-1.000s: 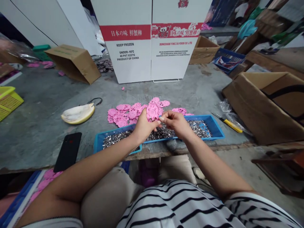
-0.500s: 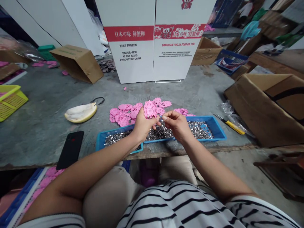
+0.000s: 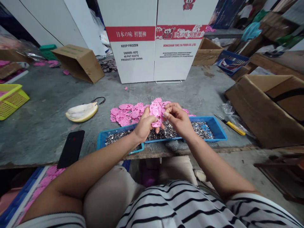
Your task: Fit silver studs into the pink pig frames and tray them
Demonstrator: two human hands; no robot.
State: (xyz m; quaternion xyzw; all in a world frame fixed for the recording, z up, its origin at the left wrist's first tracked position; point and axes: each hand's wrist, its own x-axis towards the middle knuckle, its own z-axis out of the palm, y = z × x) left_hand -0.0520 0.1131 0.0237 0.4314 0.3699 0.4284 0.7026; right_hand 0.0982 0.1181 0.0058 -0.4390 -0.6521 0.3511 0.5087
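Note:
My left hand (image 3: 145,126) grips a pink plastic piece (image 3: 156,110) with a raised outline, its thumb lying across the lower part. At the right edge of that piece, the fingertips of my right hand (image 3: 177,118) are pinched together; whatever they may hold is too small to make out. Below both hands, blue trays (image 3: 219,129) hold many small shiny metal parts (image 3: 163,131). Behind my left hand lies a loose pile of similar pink pieces (image 3: 122,115) on the table.
A white carton (image 3: 137,69) stands at the back. To the left are a yellow fruit-like shell (image 3: 82,113), a black phone (image 3: 71,148) and a yellow basket (image 3: 14,101). A yellow-handled tool (image 3: 234,127) lies right, beside an open brown box (image 3: 268,120).
The pink piece has turned in my left hand and shifted slightly right. My right hand has risen and now meets its right edge.

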